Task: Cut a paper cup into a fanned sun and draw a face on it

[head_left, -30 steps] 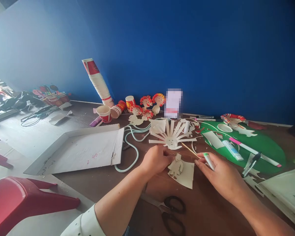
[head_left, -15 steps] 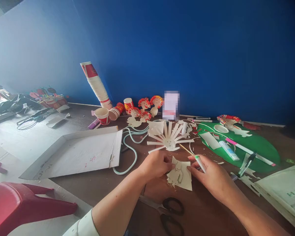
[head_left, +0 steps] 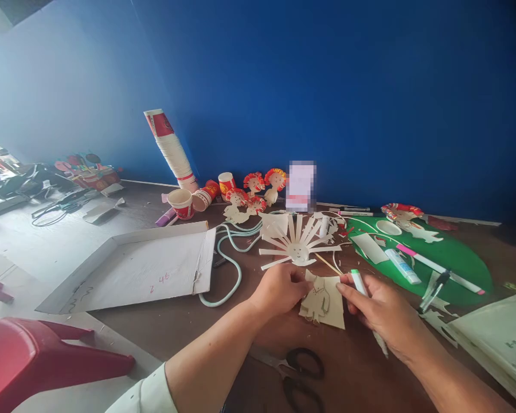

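A cream piece of paper (head_left: 333, 304) with a pencil-like drawing of a small clothed body lies in front of me, its lower left edge cut raggedly. My left hand (head_left: 279, 292) pinches its upper left edge between thumb and fingers. At its upper right corner, the thumb and finger of my right hand (head_left: 382, 304) grip the sheet. A white marker with a green end (head_left: 358, 282) is also tucked in that right hand, its other end showing below the fingers. Just beyond lies a paper cup cut into rays (head_left: 298, 252), with a drawn face. Black-handled scissors (head_left: 304, 363) rest nearer me.
A white box lid (head_left: 141, 264) lies left, beside a pale cable (head_left: 239, 278). Behind stand a leaning stack of paper cups (head_left: 174, 152) and several red-haired paper figures (head_left: 276, 182). On the right, a green board (head_left: 464, 267) carries markers and scraps. A red stool (head_left: 60, 355) is at lower left.
The paper has shifted a little to the right and turned more upright, with both hands on it. In my right hand the marker has tilted, and its lower end now shows.
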The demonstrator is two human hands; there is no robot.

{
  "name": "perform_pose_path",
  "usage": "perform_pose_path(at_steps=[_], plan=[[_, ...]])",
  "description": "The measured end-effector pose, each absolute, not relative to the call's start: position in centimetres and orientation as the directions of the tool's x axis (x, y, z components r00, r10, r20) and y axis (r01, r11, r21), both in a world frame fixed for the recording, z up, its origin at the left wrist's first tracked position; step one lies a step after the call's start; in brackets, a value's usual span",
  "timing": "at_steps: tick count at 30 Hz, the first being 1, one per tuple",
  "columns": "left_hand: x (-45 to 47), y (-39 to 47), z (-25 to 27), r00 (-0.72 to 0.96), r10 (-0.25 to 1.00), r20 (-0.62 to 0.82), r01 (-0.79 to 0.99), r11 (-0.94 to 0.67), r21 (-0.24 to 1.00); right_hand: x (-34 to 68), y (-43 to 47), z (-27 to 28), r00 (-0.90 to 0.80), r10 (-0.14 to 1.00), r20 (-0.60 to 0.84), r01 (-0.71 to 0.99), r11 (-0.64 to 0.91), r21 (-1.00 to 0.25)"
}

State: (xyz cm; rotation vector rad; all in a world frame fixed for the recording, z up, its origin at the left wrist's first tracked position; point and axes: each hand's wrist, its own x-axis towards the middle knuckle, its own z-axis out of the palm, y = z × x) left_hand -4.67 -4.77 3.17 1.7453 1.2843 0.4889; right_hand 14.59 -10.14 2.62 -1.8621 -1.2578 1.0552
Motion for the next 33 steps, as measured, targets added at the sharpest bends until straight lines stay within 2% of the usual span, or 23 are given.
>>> perform_pose_path(at_steps=[5,10,21,28,33], plan=[[-4.2,-4.9,3.5,0.318,0.936,-0.153,0.49,-0.024,0.871,14.4,-10.0,2.3,0.188,0.926,-0.326,0.168,-0.358,-0.918],[-3.7,-5.0,2.9,0.246,0.963,-0.108,0.417,-0.004,0.909,14.1,-10.0,2.2,0.2,0.919,-0.341,0.088,-0.364,-0.927],[-3.0,-5.5,2.5,0.159,0.987,0.016,0.35,-0.072,0.934,13.1,-10.4,3.5,0.209,0.939,-0.274,0.149,-0.308,-0.94],[-2.4,-5.8,1.8,0.125,0.991,0.044,0.185,-0.067,0.981,12.7,-10.5,4.0,0.234,0.954,-0.186,0.342,-0.26,-0.903],[-2.3,-5.6,1.6,0.188,0.982,0.012,0.07,-0.025,0.997,12.3,-10.5,4.0,0.278,0.953,-0.117,0.378,-0.221,-0.899]])
